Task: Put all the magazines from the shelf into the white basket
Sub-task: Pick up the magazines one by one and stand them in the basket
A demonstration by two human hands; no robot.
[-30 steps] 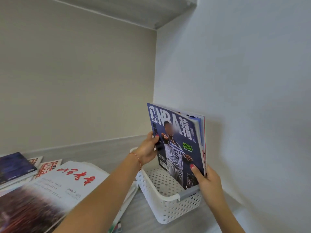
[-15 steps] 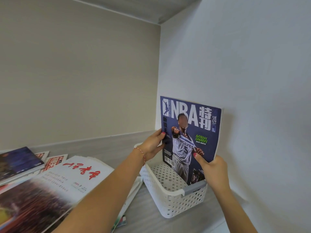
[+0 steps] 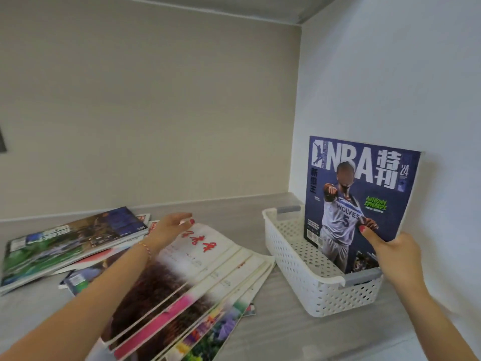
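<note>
A blue NBA magazine [image 3: 364,183] stands upright in the white perforated basket [image 3: 291,256] and leans against the right wall. My right hand [image 3: 393,252] holds its lower right corner, thumb on the cover. My left hand [image 3: 170,227] hovers open over a fanned stack of magazines [image 3: 197,282], above the top one with red characters on its white cover. Further left lies another pile [image 3: 70,238] with a dark green and blue cover on top.
The basket sits in the shelf's right corner, close to the white side wall [image 3: 390,87]. The grey shelf board [image 3: 273,334] runs along a beige back wall [image 3: 156,113]. Another shelf board is overhead.
My left hand has let go of the NBA magazine and moved left over the fanned stack. The magazine now stands in the basket against the wall, and the view has swung left.
</note>
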